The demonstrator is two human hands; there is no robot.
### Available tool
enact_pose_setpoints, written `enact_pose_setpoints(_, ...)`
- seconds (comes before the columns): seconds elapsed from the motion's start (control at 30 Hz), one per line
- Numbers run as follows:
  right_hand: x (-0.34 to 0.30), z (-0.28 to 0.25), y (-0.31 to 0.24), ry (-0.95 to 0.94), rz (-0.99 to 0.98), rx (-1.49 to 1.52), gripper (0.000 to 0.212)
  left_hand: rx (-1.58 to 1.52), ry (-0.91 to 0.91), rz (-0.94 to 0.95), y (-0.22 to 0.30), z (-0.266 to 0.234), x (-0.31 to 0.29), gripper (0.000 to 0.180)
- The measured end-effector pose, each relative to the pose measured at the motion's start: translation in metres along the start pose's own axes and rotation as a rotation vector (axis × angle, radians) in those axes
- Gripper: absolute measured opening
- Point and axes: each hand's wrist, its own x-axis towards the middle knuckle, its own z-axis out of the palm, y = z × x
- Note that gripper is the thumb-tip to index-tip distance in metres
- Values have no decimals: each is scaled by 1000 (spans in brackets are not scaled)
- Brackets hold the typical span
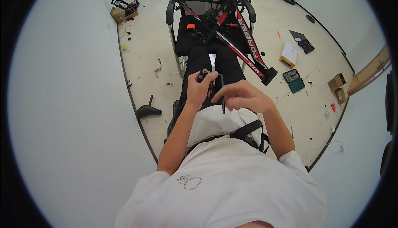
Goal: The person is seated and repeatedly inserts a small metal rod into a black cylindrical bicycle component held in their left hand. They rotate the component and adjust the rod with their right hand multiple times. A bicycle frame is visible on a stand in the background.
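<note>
My left hand (pixel 198 90) is closed around a small black part (pixel 203 74) above my lap. Its exact kind is hidden by the fingers. An L-shaped hex key (pixel 224 107) stands beside it, short arm toward the black part and long arm pointing back at my body. Whether its tip sits in the part, I cannot tell. My right hand (pixel 248 97) is at the hex key with fingers stretched and apart, the index finger crossing the long arm. Ahead, a red, black and white bicycle frame (pixel 248 41) lies across a black chair (pixel 182 35).
A bicycle saddle (pixel 148 111) lies on the floor at left. To the right are a green case of small parts (pixel 296 85), a black tool case (pixel 306 45), and a cardboard box (pixel 336 81). A fork (pixel 120 5) rests in a box at far left.
</note>
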Motion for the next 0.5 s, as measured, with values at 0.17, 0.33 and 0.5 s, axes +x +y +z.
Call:
enact_pose_setpoints(0.17,-2,11,-11,-110,166,-313,31,-10,22,-22,7,4,-4,33)
enact_pose_setpoints(0.33,6,0,35,-48,257,-285,31,106,-17,78,3,6,-3,41)
enact_pose_setpoints(0.5,14,-31,45,-44,366,-188,33,170,-60,170,-3,3,0,35)
